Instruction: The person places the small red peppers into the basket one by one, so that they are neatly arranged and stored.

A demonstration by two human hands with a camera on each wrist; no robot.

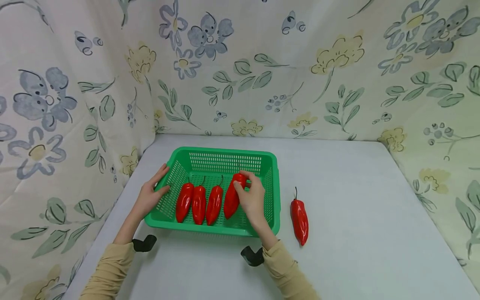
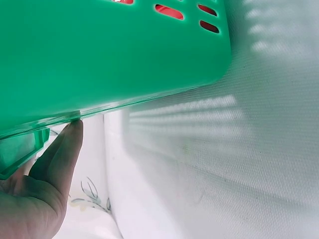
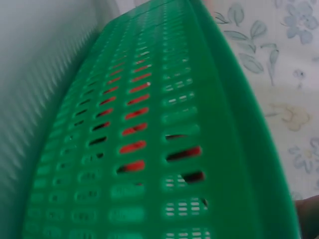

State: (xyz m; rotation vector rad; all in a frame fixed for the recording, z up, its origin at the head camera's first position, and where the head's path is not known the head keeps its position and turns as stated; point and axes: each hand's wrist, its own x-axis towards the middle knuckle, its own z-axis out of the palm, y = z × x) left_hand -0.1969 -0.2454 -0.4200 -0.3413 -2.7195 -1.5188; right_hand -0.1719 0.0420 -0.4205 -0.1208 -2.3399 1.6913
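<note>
A green plastic basket (image 1: 210,228) with slotted walls stands on the white table. My left hand (image 1: 147,199) holds its left rim, thumb over the inner side and fingers outside; the left wrist view shows the fingers (image 2: 67,149) against the rim from below. Between thumb and fingers, my right hand (image 1: 253,199) pinches a glossy red pepper (image 1: 231,202) near its stem end, inside the basket on the right. Three more red peppers lie side by side to its left: one (image 1: 184,203), another (image 1: 199,205) and a third (image 1: 214,205), stems pointing away from me.
Right of the basket, a single red pepper (image 1: 299,221) lies on the white table (image 1: 360,216). A flowered cloth (image 1: 262,75) hangs behind the table and along its sides. In the right wrist view, the basket's slotted wall (image 3: 149,189) fills most of the picture, with red showing through.
</note>
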